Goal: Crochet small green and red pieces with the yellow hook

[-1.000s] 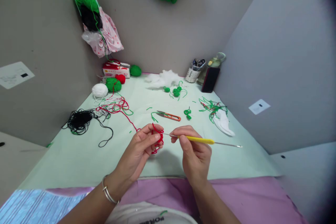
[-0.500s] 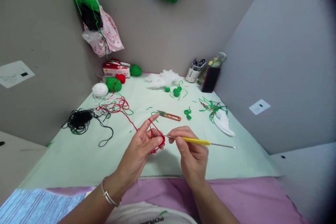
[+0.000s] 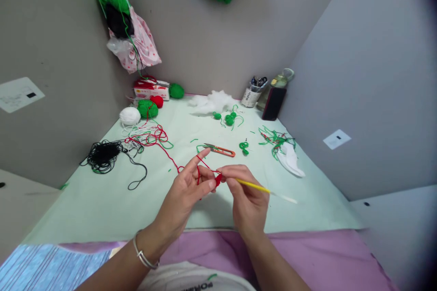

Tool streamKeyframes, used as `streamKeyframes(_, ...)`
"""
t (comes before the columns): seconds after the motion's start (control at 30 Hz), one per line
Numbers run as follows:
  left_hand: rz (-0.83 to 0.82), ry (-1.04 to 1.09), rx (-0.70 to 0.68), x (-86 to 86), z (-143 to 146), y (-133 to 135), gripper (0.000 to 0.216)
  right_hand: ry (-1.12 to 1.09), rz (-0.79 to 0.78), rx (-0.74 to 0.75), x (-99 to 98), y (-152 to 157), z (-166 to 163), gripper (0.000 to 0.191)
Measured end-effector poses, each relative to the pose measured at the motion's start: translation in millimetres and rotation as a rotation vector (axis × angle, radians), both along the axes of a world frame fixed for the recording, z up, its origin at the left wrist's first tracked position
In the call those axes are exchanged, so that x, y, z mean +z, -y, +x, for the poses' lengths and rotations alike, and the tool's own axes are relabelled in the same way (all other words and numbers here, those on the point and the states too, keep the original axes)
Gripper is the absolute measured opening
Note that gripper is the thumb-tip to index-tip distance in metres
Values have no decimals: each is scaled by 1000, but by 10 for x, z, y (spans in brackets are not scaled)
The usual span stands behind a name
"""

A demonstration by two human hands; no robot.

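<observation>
My left hand (image 3: 187,191) pinches a small red crochet piece (image 3: 217,179) between thumb and middle fingers, with its forefinger raised and red yarn (image 3: 171,157) looped over it. The strand runs back left to a red tangle on the pale green table (image 3: 85,200). My right hand (image 3: 246,198) grips a yellow-handled crochet hook (image 3: 259,187), its tip at the red piece and its metal tail pointing right. Both hands meet above the table's near edge.
Orange thread snips (image 3: 220,149) lie just beyond my hands. Black yarn (image 3: 102,156), a white ball (image 3: 129,116), green balls (image 3: 147,109), white stuffing (image 3: 213,101), green scraps (image 3: 276,138), a pen cup (image 3: 251,93) and a bottle (image 3: 278,82) stand farther back. Grey walls enclose three sides.
My left forefinger has lifted with the yarn over it. The right hand has moved left toward the red piece, and the hook's tail has dropped and swung nearer.
</observation>
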State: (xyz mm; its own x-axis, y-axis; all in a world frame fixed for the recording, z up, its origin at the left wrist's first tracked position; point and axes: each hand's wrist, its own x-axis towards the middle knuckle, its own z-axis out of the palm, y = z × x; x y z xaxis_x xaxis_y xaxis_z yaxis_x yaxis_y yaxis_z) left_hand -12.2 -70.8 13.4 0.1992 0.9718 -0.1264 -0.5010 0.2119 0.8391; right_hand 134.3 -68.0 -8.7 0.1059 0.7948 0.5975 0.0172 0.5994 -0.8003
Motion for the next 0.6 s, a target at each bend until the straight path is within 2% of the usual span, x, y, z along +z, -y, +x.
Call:
streamKeyframes(0.07,-4,-23,-10,23,-7,-3,78,-128,-134,76,9,-43,22,13)
streamKeyframes(0.17,-21,-46,-20,52,-27,-9,75,-270,-270,189,37,-88,46,19)
streamKeyframes(0.3,-35,-45,-6,55,-66,-27,65,-216,-252,212,87,-50,78,24)
streamKeyframes(0.4,6,-65,31,18,-73,-36,61,-3,-104,114,80,27,106,21)
streamKeyframes(0.53,62,-83,73,-43,-42,-19,65,436,278,-68,17,79,112,35)
streamKeyframes(0.6,44,-34,59,-56,-31,-10,67,603,413,-152,-10,75,102,41)
